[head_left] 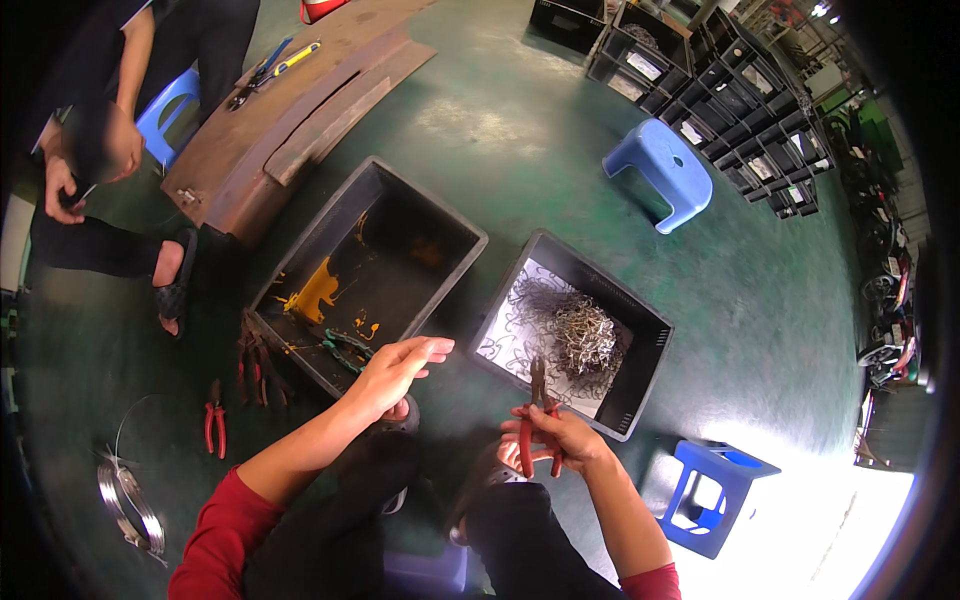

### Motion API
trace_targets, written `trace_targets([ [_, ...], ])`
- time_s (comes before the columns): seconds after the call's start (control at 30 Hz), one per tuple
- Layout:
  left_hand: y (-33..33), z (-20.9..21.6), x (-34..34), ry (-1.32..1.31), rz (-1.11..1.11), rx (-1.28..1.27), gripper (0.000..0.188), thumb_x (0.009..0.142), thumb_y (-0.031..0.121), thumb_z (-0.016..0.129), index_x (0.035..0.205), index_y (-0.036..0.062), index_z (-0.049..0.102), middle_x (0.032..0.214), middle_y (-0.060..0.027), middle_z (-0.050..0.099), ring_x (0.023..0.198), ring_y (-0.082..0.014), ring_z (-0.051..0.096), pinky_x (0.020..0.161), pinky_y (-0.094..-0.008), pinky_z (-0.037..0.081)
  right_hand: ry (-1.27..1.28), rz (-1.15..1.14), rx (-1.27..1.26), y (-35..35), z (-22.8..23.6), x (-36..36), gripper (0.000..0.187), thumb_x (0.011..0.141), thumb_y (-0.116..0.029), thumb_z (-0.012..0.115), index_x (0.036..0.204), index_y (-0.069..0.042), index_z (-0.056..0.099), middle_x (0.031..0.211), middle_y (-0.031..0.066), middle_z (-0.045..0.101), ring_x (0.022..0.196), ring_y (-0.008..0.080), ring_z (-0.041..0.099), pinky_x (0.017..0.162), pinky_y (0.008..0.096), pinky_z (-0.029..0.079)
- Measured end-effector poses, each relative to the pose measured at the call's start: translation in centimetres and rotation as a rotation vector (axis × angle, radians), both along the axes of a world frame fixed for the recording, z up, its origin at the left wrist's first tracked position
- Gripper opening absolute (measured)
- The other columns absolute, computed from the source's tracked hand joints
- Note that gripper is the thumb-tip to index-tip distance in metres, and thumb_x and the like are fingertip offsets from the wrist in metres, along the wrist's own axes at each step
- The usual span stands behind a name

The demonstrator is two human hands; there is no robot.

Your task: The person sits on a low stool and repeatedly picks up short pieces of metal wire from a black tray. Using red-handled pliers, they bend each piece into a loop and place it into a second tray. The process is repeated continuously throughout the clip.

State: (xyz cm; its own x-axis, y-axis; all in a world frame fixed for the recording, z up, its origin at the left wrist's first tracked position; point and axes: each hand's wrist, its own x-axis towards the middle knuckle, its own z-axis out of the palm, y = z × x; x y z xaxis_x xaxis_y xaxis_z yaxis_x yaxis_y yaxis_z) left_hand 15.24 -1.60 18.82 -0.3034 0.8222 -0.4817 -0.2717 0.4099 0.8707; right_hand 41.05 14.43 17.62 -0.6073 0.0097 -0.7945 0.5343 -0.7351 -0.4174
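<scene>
My right hand (565, 437) is closed round the red-handled pliers (527, 440), whose dark jaws point away from me over the near edge of the right black crate (640, 365). In that crate, a tangled heap of small bent wire hooks (588, 338) lies on a white sheet, with more hooks scattered around it. My left hand (392, 375) hovers by the near right edge of the left black crate (455, 262). Its fingers stretch to the right, and I see nothing in them. Teal-handled pliers (347, 350) lie inside the left crate, near yellow stains.
Red-handled pliers (215, 430) and a wire coil (130, 505) lie on the floor at left. Beyond the left crate is a rusty metal bench (300, 100); another person sits beside it. Blue stools (665, 170) and stacked black crates (735, 95) stand at right.
</scene>
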Motion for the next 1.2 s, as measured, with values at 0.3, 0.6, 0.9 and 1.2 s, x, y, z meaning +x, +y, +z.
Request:
trace_targets([
  [0.3, -5.8, -4.8, 4.0, -0.133, -0.593, 0.031, 0.033, 0.1, 0.027, 0.047, 0.119, 0.0037, 0.061, 0.102, -0.005, 0.067, 0.096, -0.012, 0.061, 0.086, -0.0274, 0.047, -0.147, 0.711, 0.849, -4.7, -2.3, 1.9, 0.044, 0.088, -0.046, 0.06, 0.107, -0.006, 0.063, 0.089, 0.0176, 0.067, 0.089, 0.0363, 0.064, 0.079, 0.0426, 0.049],
  [0.6, -10.5, -11.2, 3.5, -0.175, -0.752, -0.154, 0.038, 0.099, 0.03, 0.049, 0.123, 0.0035, 0.059, 0.111, -0.008, 0.066, 0.108, -0.0163, 0.058, 0.094, -0.0278, 0.043, -0.088, 0.98, 0.635, -10.2, -4.5, 5.8, 0.045, 0.087, -0.051, 0.062, 0.095, -0.007, 0.063, 0.077, 0.013, 0.063, 0.076, 0.026, 0.061, 0.072, 0.038, 0.046],
  [0.9, -13.2, -10.9, 0.7, -0.287, -0.405, -0.244, 0.034, 0.097, 0.034, 0.053, 0.101, 0.0036, 0.069, 0.087, -0.0009, 0.063, 0.085, -0.008, 0.057, 0.079, -0.0236, 0.044, -0.233, 0.896, 0.447, -7.4, -4.0, 7.5, 0.061, 0.088, -0.049, 0.06, 0.128, -0.003, 0.055, 0.12, 0.0164, 0.062, 0.109, 0.0283, 0.058, 0.09, 0.0368, 0.046],
  [1.2, -13.7, -10.1, -0.3, -0.171, -0.367, -0.319, 0.045, 0.095, 0.048, 0.054, 0.081, 0.0072, 0.068, 0.077, 0.0026, 0.059, 0.075, -0.0077, 0.053, 0.072, -0.0238, 0.042, -0.152, 0.635, 0.202, -6.8, -8.8, 9.9, 0.058, 0.089, -0.053, 0.057, 0.126, -0.009, 0.06, 0.097, 0.0049, 0.066, 0.096, 0.0186, 0.063, 0.064, 0.0319, 0.051],
])
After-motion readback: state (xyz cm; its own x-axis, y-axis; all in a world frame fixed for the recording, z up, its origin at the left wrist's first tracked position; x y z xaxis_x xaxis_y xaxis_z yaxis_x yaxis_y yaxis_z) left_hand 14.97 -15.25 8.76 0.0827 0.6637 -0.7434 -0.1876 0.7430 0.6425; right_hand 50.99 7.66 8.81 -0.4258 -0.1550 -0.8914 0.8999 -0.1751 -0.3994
